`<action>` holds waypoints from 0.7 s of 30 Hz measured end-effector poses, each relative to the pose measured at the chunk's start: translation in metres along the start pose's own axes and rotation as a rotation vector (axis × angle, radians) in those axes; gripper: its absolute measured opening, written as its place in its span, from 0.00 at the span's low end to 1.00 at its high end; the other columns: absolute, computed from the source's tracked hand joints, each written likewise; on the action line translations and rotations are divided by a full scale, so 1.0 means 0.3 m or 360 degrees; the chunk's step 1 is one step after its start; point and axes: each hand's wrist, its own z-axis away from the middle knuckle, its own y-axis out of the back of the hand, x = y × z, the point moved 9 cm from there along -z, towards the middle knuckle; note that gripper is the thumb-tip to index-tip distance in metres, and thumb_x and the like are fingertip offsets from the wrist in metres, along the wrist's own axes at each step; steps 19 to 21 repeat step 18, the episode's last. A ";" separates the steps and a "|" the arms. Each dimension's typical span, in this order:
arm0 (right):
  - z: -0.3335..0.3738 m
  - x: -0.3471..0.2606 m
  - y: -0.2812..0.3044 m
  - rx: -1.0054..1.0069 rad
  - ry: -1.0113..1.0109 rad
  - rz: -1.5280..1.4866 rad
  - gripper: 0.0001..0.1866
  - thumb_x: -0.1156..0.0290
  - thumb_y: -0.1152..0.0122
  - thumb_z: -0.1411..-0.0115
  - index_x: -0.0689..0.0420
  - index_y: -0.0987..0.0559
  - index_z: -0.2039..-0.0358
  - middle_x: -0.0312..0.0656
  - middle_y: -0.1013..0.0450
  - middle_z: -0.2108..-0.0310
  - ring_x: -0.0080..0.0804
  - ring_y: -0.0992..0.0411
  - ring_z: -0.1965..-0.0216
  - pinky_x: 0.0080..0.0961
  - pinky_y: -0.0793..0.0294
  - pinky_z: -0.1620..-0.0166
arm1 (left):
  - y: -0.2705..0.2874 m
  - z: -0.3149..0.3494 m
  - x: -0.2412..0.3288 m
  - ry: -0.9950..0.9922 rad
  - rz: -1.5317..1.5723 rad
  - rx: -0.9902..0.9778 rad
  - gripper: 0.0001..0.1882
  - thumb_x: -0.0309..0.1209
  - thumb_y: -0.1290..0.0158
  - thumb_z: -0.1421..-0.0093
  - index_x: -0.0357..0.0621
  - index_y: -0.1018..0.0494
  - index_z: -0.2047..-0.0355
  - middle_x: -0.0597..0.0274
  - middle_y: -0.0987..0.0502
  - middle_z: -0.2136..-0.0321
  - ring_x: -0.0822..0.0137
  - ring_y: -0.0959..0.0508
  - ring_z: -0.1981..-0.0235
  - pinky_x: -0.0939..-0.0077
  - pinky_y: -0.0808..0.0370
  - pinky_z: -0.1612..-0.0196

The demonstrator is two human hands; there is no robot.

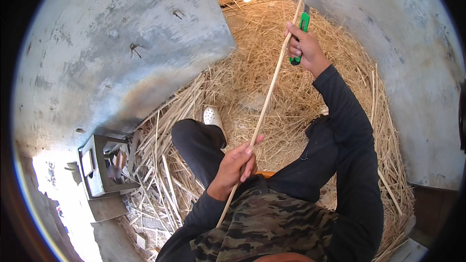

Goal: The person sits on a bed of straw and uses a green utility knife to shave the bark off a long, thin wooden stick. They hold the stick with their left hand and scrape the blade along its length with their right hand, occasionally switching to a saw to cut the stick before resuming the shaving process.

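A long thin pale stick (270, 90) runs from my lap up toward the far end of the straw. My left hand (237, 165) grips it near its lower end, above my bent knee. My right hand (305, 46) is stretched out ahead, closed on a green-handled utility knife (300, 31) whose blade rests against the upper part of the stick. I am seated, in dark sleeves and dark trousers, with a white shoe (213, 117) on the straw.
Loose straw (310, 116) covers the floor between two grey concrete walls (121, 48). Cut strips of cane (165, 165) lie at the left beside a small grey metal box (99, 167) holding tools. Sunlight falls at the lower left.
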 end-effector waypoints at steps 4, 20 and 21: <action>-0.014 -0.006 0.063 0.0059 -0.0037 0.0255 0.21 0.50 0.46 0.36 0.55 0.24 0.72 0.25 0.41 0.90 0.17 0.44 0.91 0.20 0.41 0.85 | 0.017 0.044 -0.006 -0.0055 -0.0035 0.0059 0.23 0.34 0.60 0.30 0.35 0.40 0.38 0.73 0.39 0.90 0.82 0.43 0.90 0.84 0.42 0.80; 0.214 -0.022 -0.261 -0.0038 0.0729 0.2652 0.37 0.26 0.51 0.48 0.49 0.18 0.83 0.38 0.33 0.92 0.36 0.30 0.88 0.33 0.33 0.83 | 0.052 0.124 0.208 -0.0708 -0.1498 0.0620 0.23 0.31 0.50 0.33 0.45 0.35 0.38 0.69 0.34 0.82 0.82 0.38 0.80 0.88 0.38 0.74; 0.214 -0.022 -0.261 -0.0038 0.0729 0.2652 0.37 0.26 0.51 0.48 0.49 0.18 0.83 0.38 0.33 0.92 0.36 0.30 0.88 0.33 0.33 0.83 | 0.052 0.124 0.208 -0.0708 -0.1498 0.0620 0.23 0.31 0.50 0.33 0.45 0.35 0.38 0.69 0.34 0.82 0.82 0.38 0.80 0.88 0.38 0.74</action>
